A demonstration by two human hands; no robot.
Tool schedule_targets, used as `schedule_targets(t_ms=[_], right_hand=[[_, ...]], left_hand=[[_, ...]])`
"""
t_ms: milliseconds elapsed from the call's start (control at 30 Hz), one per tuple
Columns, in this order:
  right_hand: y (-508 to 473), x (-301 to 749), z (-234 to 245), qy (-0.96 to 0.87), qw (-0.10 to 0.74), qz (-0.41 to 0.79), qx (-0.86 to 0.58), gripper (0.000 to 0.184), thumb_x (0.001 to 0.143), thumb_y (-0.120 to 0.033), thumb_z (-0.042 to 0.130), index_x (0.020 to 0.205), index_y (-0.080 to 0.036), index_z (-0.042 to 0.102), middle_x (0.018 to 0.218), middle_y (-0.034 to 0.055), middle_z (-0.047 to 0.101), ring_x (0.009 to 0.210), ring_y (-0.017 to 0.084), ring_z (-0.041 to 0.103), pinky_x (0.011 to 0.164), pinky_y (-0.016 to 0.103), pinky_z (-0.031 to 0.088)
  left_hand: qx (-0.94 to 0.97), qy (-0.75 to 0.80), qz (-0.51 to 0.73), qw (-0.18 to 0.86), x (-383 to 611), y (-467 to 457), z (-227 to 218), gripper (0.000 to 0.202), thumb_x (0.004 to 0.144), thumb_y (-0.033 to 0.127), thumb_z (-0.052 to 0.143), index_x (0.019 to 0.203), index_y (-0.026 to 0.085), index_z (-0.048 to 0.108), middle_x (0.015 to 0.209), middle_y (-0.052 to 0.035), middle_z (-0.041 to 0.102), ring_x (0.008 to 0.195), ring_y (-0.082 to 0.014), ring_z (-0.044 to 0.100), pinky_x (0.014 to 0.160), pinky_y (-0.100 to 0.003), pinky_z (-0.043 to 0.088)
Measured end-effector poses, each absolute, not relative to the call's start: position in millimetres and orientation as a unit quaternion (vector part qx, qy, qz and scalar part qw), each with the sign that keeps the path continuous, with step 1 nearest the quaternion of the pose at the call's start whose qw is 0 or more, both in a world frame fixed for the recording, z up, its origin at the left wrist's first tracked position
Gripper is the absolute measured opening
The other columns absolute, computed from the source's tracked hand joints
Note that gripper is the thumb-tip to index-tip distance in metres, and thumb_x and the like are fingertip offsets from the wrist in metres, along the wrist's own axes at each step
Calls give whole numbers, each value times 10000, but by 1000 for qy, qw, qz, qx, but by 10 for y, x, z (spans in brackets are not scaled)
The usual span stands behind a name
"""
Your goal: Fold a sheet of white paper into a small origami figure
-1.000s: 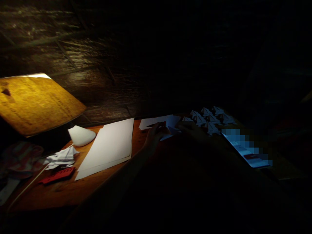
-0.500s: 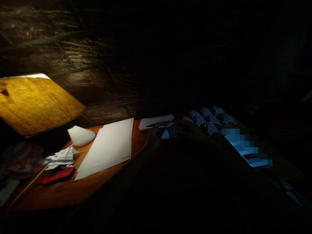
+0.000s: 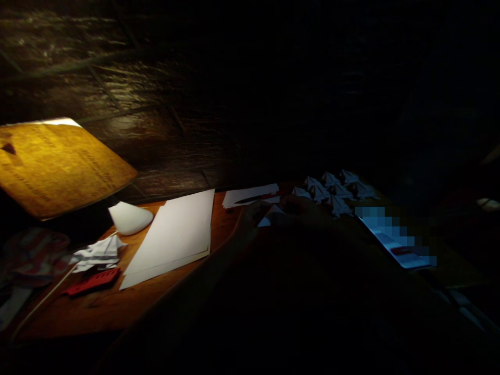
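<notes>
In deep shadow at the middle of the table, a small folded piece of paper [image 3: 271, 216] shows as a pale triangle between my two hands. My left hand [image 3: 250, 216] is closed on its left side, the fingers bent over its top edge. My right hand [image 3: 299, 205] holds the right side, its fingers very dark. Just behind lie some white sheets [image 3: 244, 195] with a dark-bladed knife [image 3: 250, 199] on them. Several folded paper figures [image 3: 318, 191] stand in a group beyond my right hand.
Large white sheets [image 3: 175, 229] lie on the wooden table [image 3: 152, 297] to the left. Near them are a lamp with a yellow shade [image 3: 62, 166] and white base [image 3: 130, 219], a crumpled paper [image 3: 99, 253] and a red comb-like object [image 3: 91, 283]. A lit phone [image 3: 394, 245] lies right.
My left fingers have curled closer over the paper, which now shows as a smaller, flatter triangle. More of the knife is visible behind my hands. A pale spot has appeared at the far right.
</notes>
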State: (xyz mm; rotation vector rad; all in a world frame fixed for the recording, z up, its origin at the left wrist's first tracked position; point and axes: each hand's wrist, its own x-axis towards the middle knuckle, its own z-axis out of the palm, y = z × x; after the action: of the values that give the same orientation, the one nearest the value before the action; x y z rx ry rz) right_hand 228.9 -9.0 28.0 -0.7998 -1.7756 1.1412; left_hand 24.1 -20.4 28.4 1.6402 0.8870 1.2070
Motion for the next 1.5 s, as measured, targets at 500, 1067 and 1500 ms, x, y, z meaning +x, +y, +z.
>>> schedule_targets(t_ms=[500,1067,1500], right_hand=[[-124,2314,258,-749,384,385,-379,147,741,-285,703,819,-165,672,820,35,701,729,169,635,644,270,457],[-156,2297,273,-745,367,442,-340,154,747,-307,729,758,-158,689,755,29,692,694,164,622,652,289,461],[-148,2300,339,-761,364,436,-314,99,788,-243,615,764,-164,669,785,31,661,727,163,598,670,288,453]], left_hand=[[643,394,461,467,251,-93,130,190,742,310,759,829,149,706,801,-45,725,750,-179,666,675,-269,509],[712,362,428,422,213,-163,198,190,753,331,653,722,146,620,677,-4,605,654,-131,555,600,-229,422],[732,342,442,390,227,-172,221,200,817,350,637,795,151,639,719,-6,609,683,-136,572,630,-234,437]])
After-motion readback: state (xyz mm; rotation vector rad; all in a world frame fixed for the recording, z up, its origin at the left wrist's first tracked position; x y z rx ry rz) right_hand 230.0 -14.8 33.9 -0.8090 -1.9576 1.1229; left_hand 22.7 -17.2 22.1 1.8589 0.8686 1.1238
